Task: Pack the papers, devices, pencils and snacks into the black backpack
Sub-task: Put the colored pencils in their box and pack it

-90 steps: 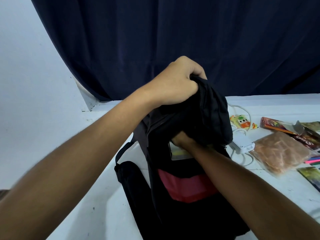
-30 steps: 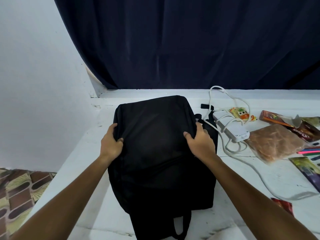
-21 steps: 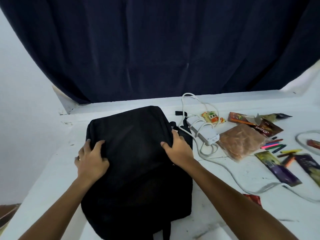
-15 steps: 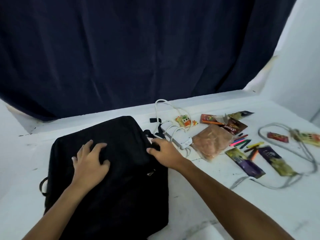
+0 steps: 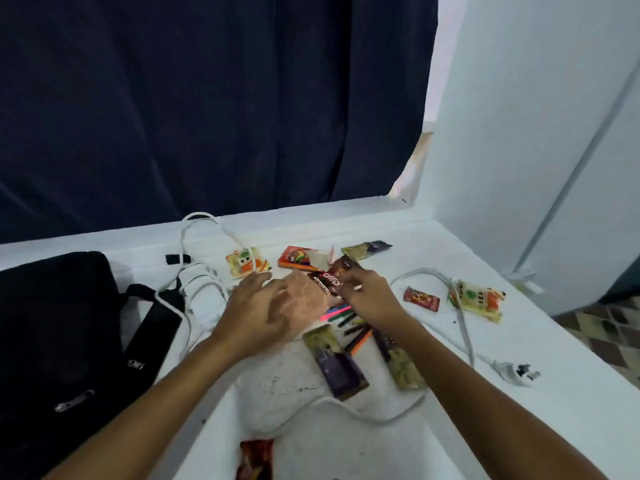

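Both hands over snacks.
My right hand [image 5: 367, 299] pinches the brown wrapper [image 5: 332, 277]; left hand [image 5: 273, 306] open, blurred, beside backpack [image 5: 62, 323].

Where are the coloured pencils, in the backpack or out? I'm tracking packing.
Out: the coloured pencils lie loose on the white table, beside the black backpack.

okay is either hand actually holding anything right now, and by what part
The right hand pinches the dark brown snack packet at its near right edge. The blurred left hand hovers open, holding nothing.
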Available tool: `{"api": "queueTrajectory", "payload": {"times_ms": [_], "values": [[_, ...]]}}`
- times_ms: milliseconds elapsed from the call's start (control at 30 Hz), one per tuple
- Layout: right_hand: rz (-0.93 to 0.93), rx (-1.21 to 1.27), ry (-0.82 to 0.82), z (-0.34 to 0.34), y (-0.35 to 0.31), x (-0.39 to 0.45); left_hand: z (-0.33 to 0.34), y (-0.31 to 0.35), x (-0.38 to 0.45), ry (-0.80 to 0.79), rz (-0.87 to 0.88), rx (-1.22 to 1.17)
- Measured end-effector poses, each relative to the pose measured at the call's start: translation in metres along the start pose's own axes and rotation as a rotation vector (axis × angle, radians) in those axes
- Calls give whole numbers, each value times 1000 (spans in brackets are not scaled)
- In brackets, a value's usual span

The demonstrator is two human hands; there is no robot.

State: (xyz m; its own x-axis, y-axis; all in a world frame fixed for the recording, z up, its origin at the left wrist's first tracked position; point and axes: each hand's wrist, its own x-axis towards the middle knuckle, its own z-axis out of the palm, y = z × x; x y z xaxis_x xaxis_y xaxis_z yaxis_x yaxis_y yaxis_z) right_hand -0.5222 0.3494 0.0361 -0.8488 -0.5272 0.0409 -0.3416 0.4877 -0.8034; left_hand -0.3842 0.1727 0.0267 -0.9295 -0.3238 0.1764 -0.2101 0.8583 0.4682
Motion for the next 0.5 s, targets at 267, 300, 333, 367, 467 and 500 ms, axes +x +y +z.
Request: {"api": "queueTrajectory", "payload": {"times_ms": [267, 300, 333, 367, 467, 500], "values": [[43, -97, -80, 0, 30, 94, 44, 24, 40, -104, -70, 42], [63, -145, -89, 7, 29, 105, 42, 25, 42, -95, -79, 43], [85, -201, -85, 12, 26, 112, 40, 26, 44, -89, -90, 26], [107, -248, -78, 18, 24, 119, 39, 25, 46, -78, -103, 3], [120, -375, -59, 31, 25, 134, 37, 22, 50, -61, -143, -94], [116, -396, -57, 34, 27, 137, 36, 21, 51, -53, -153, -134]]}}
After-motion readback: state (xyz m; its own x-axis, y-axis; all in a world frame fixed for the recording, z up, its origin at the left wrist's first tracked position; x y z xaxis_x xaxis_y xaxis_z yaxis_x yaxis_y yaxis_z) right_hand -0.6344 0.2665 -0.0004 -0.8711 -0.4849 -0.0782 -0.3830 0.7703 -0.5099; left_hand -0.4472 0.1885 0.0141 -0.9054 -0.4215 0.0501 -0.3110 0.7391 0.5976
